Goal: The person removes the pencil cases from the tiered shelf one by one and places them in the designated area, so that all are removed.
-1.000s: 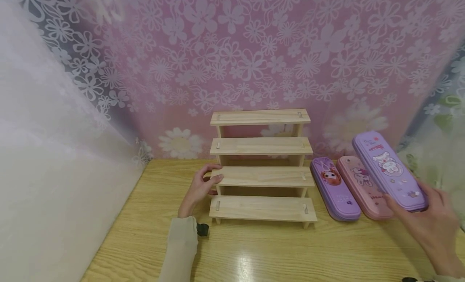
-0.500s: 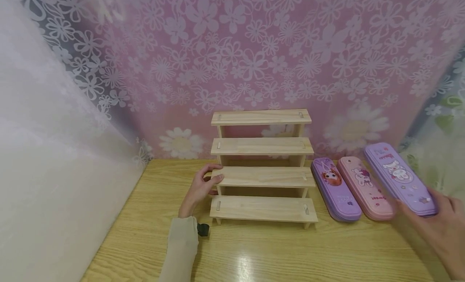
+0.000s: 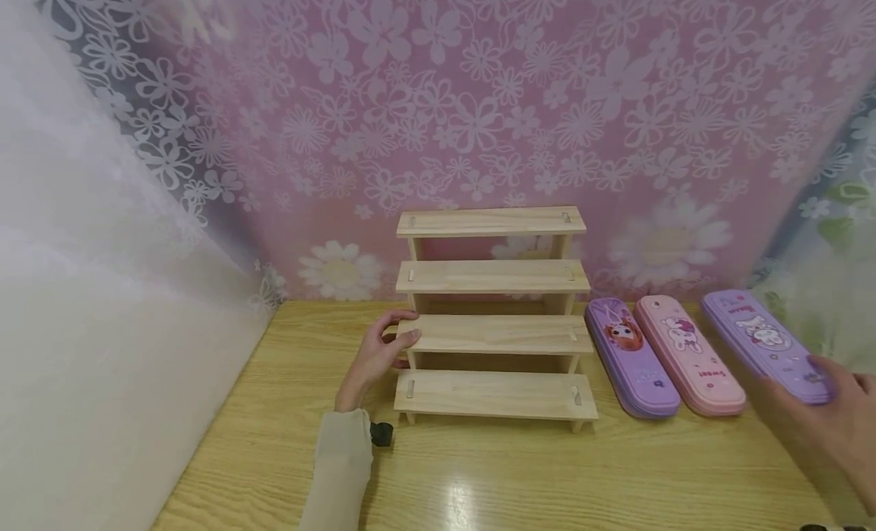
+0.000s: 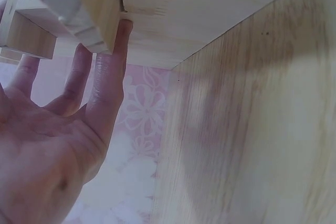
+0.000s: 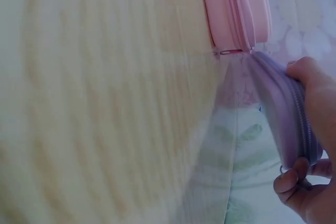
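Observation:
A four-tier wooden shelf (image 3: 496,333) stands at mid-table. My left hand (image 3: 375,354) grips the left end of its third board from the top, thumb on the upper face; in the left wrist view the fingers of that hand (image 4: 58,129) reach under and beside the wood. At the right, my right hand (image 3: 831,409) holds the near end of a lavender pencil case (image 3: 760,341). The right wrist view shows this hand (image 5: 315,129) pinching the lavender case (image 5: 281,108), which is tilted and lifted off the table at the grasped end.
Left of the lavender case a pink pencil case (image 3: 687,356) and a purple pencil case (image 3: 631,356) lie side by side on the wooden table (image 3: 438,470), close to the shelf's right side. A flowered backdrop (image 3: 479,120) rises behind.
My right hand has moved right and down with the lavender case, away from above the pink one. My left hand has kept its grip on the shelf.

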`<state>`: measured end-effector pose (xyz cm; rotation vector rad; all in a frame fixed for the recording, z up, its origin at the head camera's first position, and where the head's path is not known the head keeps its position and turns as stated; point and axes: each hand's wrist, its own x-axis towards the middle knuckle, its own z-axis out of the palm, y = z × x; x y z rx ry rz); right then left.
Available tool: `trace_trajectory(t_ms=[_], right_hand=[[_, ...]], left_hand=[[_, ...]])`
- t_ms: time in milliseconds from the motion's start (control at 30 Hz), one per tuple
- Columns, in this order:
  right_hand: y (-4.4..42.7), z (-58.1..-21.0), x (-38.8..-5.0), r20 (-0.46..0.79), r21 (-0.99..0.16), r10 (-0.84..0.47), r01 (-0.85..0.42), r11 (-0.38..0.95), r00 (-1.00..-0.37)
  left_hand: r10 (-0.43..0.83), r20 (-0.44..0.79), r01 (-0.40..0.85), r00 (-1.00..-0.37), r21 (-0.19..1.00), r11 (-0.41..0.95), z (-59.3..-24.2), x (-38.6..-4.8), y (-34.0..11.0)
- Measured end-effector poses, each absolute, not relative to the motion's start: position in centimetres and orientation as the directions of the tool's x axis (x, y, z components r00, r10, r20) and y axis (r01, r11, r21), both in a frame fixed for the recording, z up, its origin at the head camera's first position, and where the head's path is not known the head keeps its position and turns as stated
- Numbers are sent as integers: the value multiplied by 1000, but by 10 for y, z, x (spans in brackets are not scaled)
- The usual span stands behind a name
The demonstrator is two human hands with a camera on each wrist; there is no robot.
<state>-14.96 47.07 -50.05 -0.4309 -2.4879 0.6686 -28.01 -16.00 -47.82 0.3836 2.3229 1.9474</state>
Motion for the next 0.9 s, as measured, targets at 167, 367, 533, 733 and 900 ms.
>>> trace_trajectory(t_ms=[167,367,533,733,900], right_hand=[[479,-498,-153,323,-508,426,225,831,-845],[486,-498,-159,183,-494,487,348,797,-854],[489,-496,-161,57,-431,464,397,810,-884],[492,-499,-161,90,-376,380,322,869,-921],[491,-498,-163,72,-327,374,332,885,-925]], left_hand=[[252,95,137,-963,978,157,-477,-278,-160],[261,95,138,-961,979,150,-475,-277,-160],[259,94,134,-961,980,145,-476,-278,-161],[262,104,145,-959,979,145,-476,-276,-160],[245,143,188,-959,967,173,-477,-269,-159]])
